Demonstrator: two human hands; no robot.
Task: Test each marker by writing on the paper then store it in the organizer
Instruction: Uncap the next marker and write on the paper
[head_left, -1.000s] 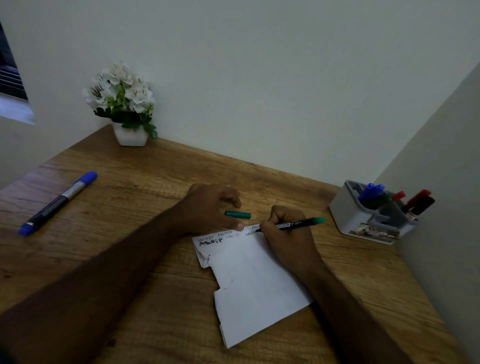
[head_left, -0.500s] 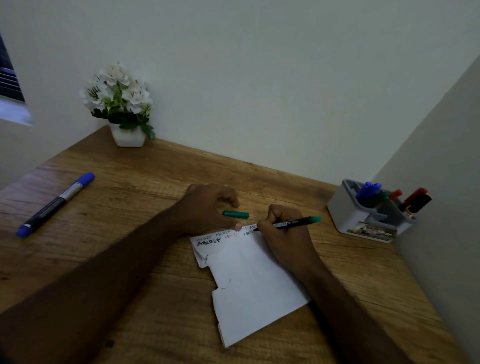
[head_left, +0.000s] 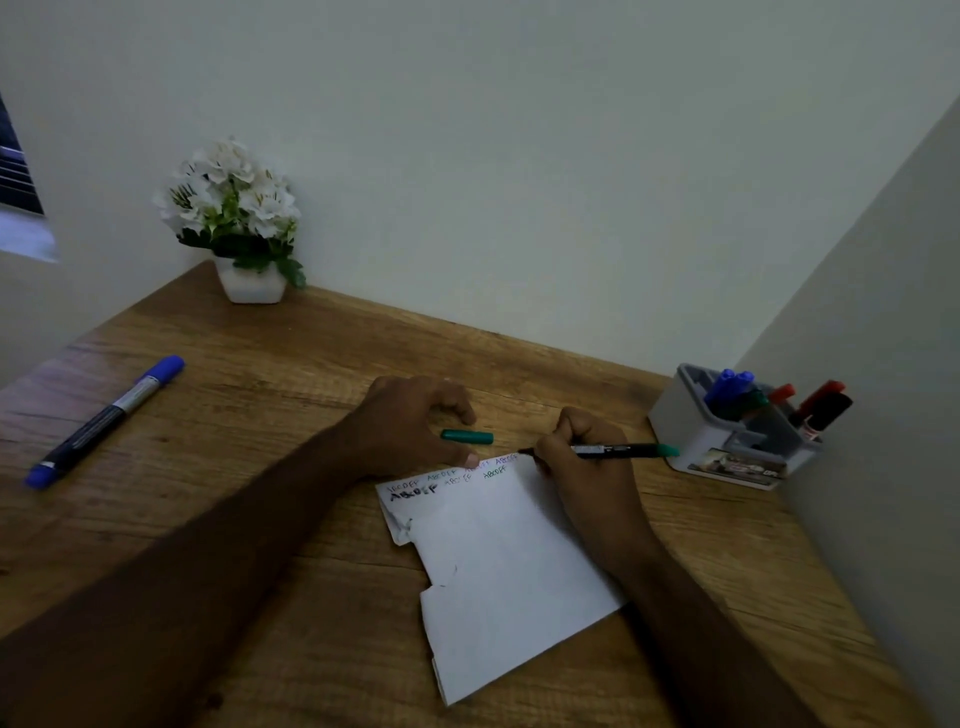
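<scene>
I am seeing the right hand (head_left: 587, 467) gripping a green marker (head_left: 618, 450), fingers curled around the barrel, with the tip sitting at the top right corner of the paper (head_left: 498, 571) and the green end pointing toward the organizer (head_left: 727, 447). The left hand (head_left: 410, 426) is resting with relaxed fingers on the table (head_left: 260, 415), thumb tip pressing the top edge of the paper; it is holding nothing. The green cap (head_left: 466, 436) is lying on the table just beyond that thumb, between the two hands and apart from the marker.

The paper is lying tilted near the middle of the table, carrying short rows of handwritten letters along its top edge in dark, pale and green ink; its left edge is looking torn and notched.

The organizer is standing at the right, close to the side wall, with blue, red and dark markers (head_left: 732, 387) poking up out of its compartments; I cannot tell which compartment holds which.

A blue marker (head_left: 104, 422), capped, is lying well apart on the left side of the table. A white pot of white flowers (head_left: 234, 218) is standing at the far corner against the wall.
</scene>
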